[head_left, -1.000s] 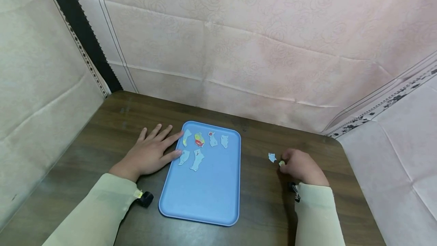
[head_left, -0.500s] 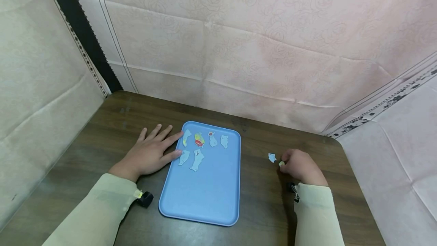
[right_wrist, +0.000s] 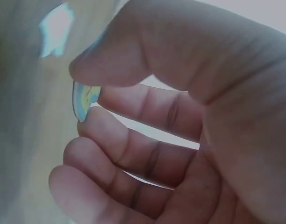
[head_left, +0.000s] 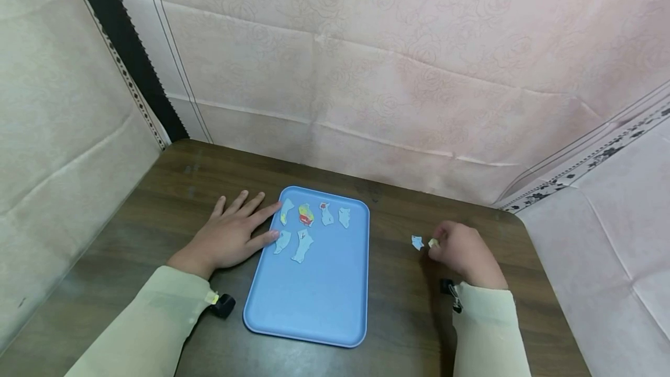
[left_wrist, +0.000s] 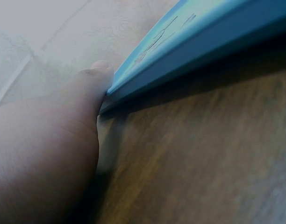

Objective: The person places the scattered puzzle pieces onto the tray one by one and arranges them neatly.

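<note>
My right hand (head_left: pixel 466 252) pinches a small yellow and light-blue puzzle piece (right_wrist: pixel 84 100) between thumb and fingertips, to the right of the tray. Just left of those fingertips, a pale blue puzzle piece (head_left: pixel 417 242) lies flat on the wood. The left hand (head_left: pixel 227 237) is spread on the table, with the tips of its thumb and index finger on the left rim of a blue tray (head_left: pixel 330 307). In the left wrist view the thumb (left_wrist: pixel 103 70) touches the tray's edge. Several irregular puzzle pieces lie in the tray's upper part, among them a yellow and red one (head_left: pixel 306 214).
The brown wooden table (head_left: pixel 403 307) has a back edge running along a pale patterned cloth (head_left: pixel 366 74). More cloth hangs at the left and right sides. Each wrist wears a small black device (head_left: pixel 223 306).
My right hand has shifted slightly, and the yellow piece in its fingertips has moved a little toward the back of the table. The left hand, tray and other pieces stay put.
</note>
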Tool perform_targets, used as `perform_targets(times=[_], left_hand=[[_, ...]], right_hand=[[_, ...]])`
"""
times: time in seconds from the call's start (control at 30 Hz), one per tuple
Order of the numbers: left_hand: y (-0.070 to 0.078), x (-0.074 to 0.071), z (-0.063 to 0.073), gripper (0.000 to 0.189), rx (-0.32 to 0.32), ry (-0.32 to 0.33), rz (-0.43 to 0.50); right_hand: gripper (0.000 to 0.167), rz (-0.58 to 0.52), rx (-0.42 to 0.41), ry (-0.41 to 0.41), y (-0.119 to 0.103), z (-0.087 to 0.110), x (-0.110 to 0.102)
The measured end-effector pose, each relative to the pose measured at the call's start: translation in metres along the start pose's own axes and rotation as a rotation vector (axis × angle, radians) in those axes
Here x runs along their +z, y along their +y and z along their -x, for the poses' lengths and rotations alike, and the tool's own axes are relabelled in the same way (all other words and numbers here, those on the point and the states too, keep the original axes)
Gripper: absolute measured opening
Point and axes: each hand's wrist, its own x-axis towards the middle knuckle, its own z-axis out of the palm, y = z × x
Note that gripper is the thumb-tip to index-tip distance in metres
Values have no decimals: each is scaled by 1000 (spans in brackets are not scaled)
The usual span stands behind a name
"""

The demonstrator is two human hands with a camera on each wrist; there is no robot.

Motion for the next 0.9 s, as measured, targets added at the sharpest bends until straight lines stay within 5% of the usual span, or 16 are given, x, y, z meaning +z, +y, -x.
perform_targets(times=[0.57, 0.9], left_hand=[[0, 1, 0, 79, 0, 3, 8], [1, 0, 0, 80, -5, -1, 2]], right_hand=[[23, -44, -190, 115, -60, 23, -14], [27, -34, -225, 70, -91, 17, 0]])
